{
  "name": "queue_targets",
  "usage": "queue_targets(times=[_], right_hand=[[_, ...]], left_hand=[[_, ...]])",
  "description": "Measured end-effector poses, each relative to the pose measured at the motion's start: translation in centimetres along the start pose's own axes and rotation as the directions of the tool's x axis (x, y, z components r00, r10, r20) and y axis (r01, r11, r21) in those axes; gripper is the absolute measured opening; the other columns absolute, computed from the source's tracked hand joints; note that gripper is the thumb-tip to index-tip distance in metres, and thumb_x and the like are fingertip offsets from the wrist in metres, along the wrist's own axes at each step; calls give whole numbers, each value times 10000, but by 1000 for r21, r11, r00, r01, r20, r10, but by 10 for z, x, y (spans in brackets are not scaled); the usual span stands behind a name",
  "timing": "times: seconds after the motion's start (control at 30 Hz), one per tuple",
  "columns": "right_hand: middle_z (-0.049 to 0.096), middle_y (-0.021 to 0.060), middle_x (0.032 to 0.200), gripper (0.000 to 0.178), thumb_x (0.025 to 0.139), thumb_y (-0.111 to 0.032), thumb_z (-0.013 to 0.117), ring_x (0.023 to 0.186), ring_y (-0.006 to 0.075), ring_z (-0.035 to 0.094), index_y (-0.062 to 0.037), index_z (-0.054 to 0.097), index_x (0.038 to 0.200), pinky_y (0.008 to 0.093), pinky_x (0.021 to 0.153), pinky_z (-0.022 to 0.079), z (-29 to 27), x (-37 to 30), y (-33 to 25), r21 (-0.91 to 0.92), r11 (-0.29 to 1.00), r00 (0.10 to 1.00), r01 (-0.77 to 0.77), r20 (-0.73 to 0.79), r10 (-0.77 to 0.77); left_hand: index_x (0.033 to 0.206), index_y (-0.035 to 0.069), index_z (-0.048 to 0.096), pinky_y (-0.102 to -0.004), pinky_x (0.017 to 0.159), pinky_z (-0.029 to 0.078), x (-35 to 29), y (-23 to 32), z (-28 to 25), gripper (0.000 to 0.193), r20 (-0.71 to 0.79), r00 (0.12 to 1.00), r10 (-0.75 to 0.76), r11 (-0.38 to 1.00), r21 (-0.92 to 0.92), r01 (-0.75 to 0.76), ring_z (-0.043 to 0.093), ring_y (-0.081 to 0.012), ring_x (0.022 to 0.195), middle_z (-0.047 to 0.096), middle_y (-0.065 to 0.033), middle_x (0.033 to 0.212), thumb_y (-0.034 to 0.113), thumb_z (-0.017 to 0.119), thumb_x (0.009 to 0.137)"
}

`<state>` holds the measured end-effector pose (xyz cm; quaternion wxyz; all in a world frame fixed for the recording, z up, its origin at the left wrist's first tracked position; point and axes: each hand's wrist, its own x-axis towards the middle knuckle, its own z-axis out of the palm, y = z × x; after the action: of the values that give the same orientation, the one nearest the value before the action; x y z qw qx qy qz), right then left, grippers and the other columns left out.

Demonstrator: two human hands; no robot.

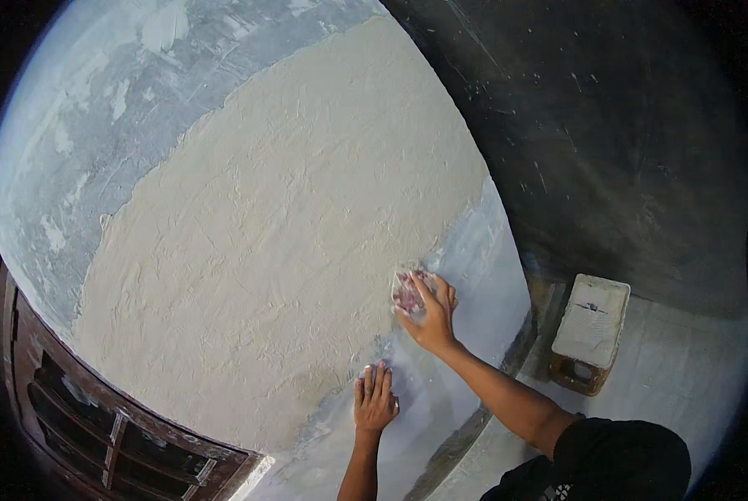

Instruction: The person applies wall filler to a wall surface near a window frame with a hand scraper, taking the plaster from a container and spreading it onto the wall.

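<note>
A broad patch of cream-coloured plaster (265,217) covers the wall in front of me, its surface rough with ridges and small streaks. At the patch's lower right edge, my right hand (431,316) grips a plaster-smeared, pinkish-red and whitish flat piece (407,294) and holds it against the wall. Its exact kind is unclear, as fingers and plaster cover part of it. My left hand (376,401) lies against the bluish-white wall just below the patch, fingers stretched upward and holding nothing.
To the right on the floor stands a rectangular container (591,321) filled with whitish paste, brown at its near end. A brown wooden window frame with bars (111,442) borders the wall at lower left. Beyond the wall's right edge is a dark surface (624,150).
</note>
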<state>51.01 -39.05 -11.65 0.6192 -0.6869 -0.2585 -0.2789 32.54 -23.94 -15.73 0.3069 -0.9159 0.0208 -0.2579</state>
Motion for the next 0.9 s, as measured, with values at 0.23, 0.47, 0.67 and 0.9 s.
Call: queue_targets(times=[0.23, 0.47, 0.67, 0.9], right_hand=[[417, 222, 1312, 758, 778, -494, 745, 1224, 430, 363, -141, 515, 1409, 585, 982, 293, 8, -59, -54, -14, 981, 965, -192, 177, 191], [410, 233, 1303, 778, 757, -502, 758, 1217, 445, 361, -156, 516, 1411, 589, 969, 307, 16, -12, -64, -3, 953, 952, -304, 20, 304], [408, 224, 1307, 804, 766, -492, 752, 1219, 434, 360, -168, 478, 1449, 581, 981, 289, 12, -33, -71, 18, 983, 981, -185, 68, 183], [402, 225, 1341, 765, 791, -506, 727, 1230, 407, 355, -167, 502, 1438, 599, 982, 273, 10, -63, -48, 14, 999, 968, -34, 248, 30]], left_hand=[[1351, 88, 547, -508, 1190, 176, -10, -3, 2, 612, 44, 998, -42, 995, -85, 46, 322, -302, 1452, 428, -71, 1533, 256, 580, 763], [1385, 83, 510, -523, 1179, 207, -2, 1, 5, 670, 6, 1000, -21, 1000, -8, 21, 325, -316, 1448, 443, -86, 1516, 276, 602, 750], [1397, 91, 497, -516, 1183, 198, -12, -2, 12, 699, 27, 998, -64, 984, -164, 68, 328, -310, 1446, 435, -96, 1520, 266, 631, 734], [1392, 88, 497, -502, 1179, 200, -12, -4, 7, 688, 25, 998, -53, 997, -59, 54, 336, -306, 1441, 409, -82, 1541, 254, 618, 735]])
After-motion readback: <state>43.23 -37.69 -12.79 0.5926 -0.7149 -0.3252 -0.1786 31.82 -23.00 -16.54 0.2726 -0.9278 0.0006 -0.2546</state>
